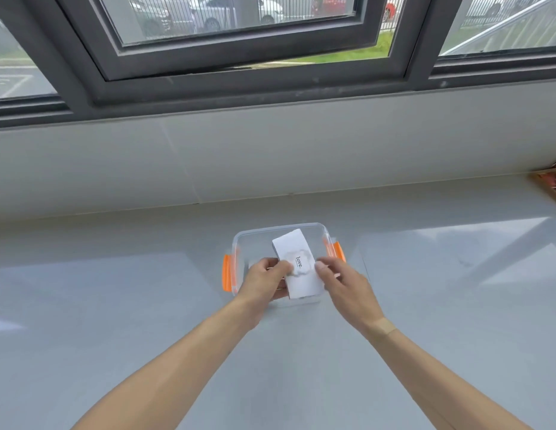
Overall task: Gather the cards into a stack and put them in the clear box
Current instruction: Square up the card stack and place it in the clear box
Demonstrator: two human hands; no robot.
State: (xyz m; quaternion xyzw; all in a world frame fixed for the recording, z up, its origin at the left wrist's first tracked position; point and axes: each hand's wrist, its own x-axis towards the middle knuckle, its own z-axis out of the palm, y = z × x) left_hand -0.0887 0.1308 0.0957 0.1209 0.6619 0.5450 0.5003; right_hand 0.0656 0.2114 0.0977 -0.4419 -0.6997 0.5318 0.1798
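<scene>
Hands: left hand (264, 276) and right hand (340, 279) both grip the stack of cards (300, 263), one on each long side, thumbs on the top face and the other fingers curled under the edges; neither hand is free

Stack: white cards squared into a single neat pile; it sits tilted, far end lower and inside the box walls, near end raised over the near rim; whether the far end touches the box floor cannot be told

Box: clear box (281, 228) stands on the grey bench (115, 290) straight in front of the person; lid off and nowhere in view; orange latches (227, 273) hang at its left and right ends; nothing else shows inside it

Done so far: gathering looks complete, since no loose cards lie on the visible bench and all seem to be in the one pile

Left to do: by this judgement only the last part remains; the stack has to be lowered flat onto the box floor and both hands let go; it looks to fit, though the pile lies at a slant to the walls

Writing: top card carries the word "love." in small dark letters, set inside a pale scalloped cloud-like shape, reading sideways from this view; no other text or brand can be made out

Surroundings: window (239, 41) behind the bench, parked cars beyond it; some patterned thing at the far right edge, too cut off to name
</scene>
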